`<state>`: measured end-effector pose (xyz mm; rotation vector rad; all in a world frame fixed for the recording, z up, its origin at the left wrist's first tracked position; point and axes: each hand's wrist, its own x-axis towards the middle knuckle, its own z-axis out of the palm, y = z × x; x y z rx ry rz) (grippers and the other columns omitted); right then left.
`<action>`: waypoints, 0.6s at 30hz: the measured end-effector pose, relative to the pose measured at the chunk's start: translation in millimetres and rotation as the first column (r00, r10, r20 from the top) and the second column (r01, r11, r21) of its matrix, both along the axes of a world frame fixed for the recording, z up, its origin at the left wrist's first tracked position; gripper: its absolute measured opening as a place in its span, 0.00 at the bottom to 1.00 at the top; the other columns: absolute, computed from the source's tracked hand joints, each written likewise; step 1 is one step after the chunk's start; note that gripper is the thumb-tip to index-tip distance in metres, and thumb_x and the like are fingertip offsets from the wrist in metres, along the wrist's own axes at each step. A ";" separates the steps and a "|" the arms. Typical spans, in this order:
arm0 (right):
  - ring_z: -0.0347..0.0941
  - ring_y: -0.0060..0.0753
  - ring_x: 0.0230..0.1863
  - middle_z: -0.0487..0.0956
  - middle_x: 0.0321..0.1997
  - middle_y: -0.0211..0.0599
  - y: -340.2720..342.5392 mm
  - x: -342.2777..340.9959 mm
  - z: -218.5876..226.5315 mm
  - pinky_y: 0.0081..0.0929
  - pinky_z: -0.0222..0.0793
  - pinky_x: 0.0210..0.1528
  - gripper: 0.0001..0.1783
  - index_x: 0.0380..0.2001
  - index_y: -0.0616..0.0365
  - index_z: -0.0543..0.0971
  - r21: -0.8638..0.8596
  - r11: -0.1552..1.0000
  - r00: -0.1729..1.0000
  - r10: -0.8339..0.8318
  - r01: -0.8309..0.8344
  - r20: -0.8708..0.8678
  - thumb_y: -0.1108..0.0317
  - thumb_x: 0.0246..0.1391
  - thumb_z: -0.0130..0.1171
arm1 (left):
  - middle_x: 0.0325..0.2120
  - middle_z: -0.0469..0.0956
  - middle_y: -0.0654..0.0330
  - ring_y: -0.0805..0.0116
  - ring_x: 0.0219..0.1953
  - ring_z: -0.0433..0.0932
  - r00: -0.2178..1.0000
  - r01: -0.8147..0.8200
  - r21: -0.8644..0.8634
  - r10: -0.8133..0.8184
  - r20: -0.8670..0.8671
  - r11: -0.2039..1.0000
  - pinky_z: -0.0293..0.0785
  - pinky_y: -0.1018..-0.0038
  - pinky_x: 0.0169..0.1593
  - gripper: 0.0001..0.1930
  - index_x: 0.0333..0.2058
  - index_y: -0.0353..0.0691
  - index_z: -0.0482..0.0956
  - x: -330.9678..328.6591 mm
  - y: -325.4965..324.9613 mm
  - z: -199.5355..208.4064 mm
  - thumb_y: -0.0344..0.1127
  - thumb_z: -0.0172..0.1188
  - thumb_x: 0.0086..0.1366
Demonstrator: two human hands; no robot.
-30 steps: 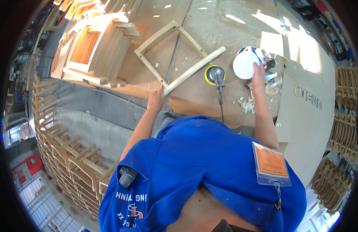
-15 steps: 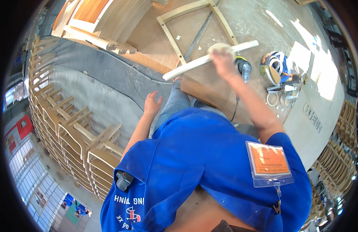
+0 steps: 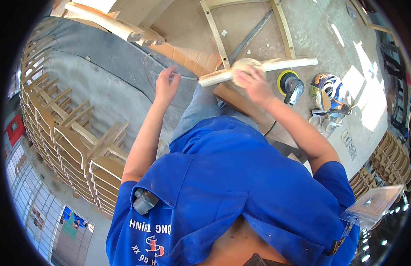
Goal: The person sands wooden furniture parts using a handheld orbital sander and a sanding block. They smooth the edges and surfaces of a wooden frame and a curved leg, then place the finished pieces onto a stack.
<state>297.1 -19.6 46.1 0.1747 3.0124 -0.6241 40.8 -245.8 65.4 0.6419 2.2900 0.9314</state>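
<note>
My right hand (image 3: 257, 87) is closed around the edge of a round, pale tan sanding disc (image 3: 243, 64). The disc lies against the curved near rail (image 3: 290, 64) of a light wooden frame (image 3: 219, 37); the fingers are slightly blurred. Off to the left, my left hand (image 3: 167, 83) hangs in the air with its fingers apart, holding nothing. Just right of the disc, an electric sander (image 3: 290, 85) with a yellow-edged pad rests on the work surface.
Right of the sander sit a cluttered container (image 3: 326, 91) and rolls of tape (image 3: 332, 125). Larger wooden furniture (image 3: 103, 20) stands at the far left. Rows of curved wooden parts (image 3: 70, 137) line the left side. Cardboard (image 3: 234, 99) is at the near edge.
My right hand and the disc have moved left along the rail, uncovering the sander. My left hand has risen farther forward. The view has shifted.
</note>
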 end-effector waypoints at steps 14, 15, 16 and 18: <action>0.58 0.54 0.66 0.70 0.62 0.29 17.1 -7.5 30.0 0.55 0.53 0.61 0.26 0.55 0.50 0.74 0.047 0.993 0.972 -0.114 0.107 0.203 0.72 0.49 0.50 | 0.44 0.77 0.51 0.63 0.43 0.79 0.980 0.192 -0.012 -0.192 -0.047 0.981 0.74 0.70 0.47 0.17 0.50 0.38 0.76 -35.1 50.3 -11.1 0.36 0.58 0.63; 0.57 0.53 0.67 0.69 0.63 0.29 1.5 -14.6 27.4 0.56 0.52 0.61 0.27 0.55 0.48 0.74 0.009 0.996 0.989 -0.090 0.089 0.118 0.72 0.48 0.50 | 0.45 0.77 0.51 0.62 0.43 0.79 0.978 0.202 0.012 -0.201 -0.058 0.979 0.74 0.69 0.47 0.17 0.50 0.38 0.76 -35.3 56.2 -15.1 0.36 0.58 0.63; 0.56 0.53 0.67 0.68 0.64 0.29 -22.2 -26.7 20.8 0.57 0.52 0.61 0.27 0.55 0.47 0.74 -0.022 0.998 0.992 -0.059 0.062 0.113 0.71 0.48 0.50 | 0.45 0.77 0.50 0.62 0.43 0.79 0.975 0.214 0.042 -0.211 -0.068 0.976 0.75 0.69 0.47 0.17 0.50 0.37 0.76 -34.6 65.0 -19.5 0.36 0.58 0.63; 0.54 0.53 0.68 0.66 0.64 0.30 -60.7 -43.4 5.2 0.62 0.51 0.61 0.24 0.53 0.43 0.72 -0.065 0.997 0.999 0.029 -0.027 0.026 0.69 0.50 0.49 | 0.45 0.77 0.49 0.61 0.43 0.79 0.979 0.206 0.082 -0.204 -0.031 0.975 0.75 0.68 0.47 0.19 0.50 0.37 0.76 -35.1 96.1 -31.4 0.37 0.59 0.62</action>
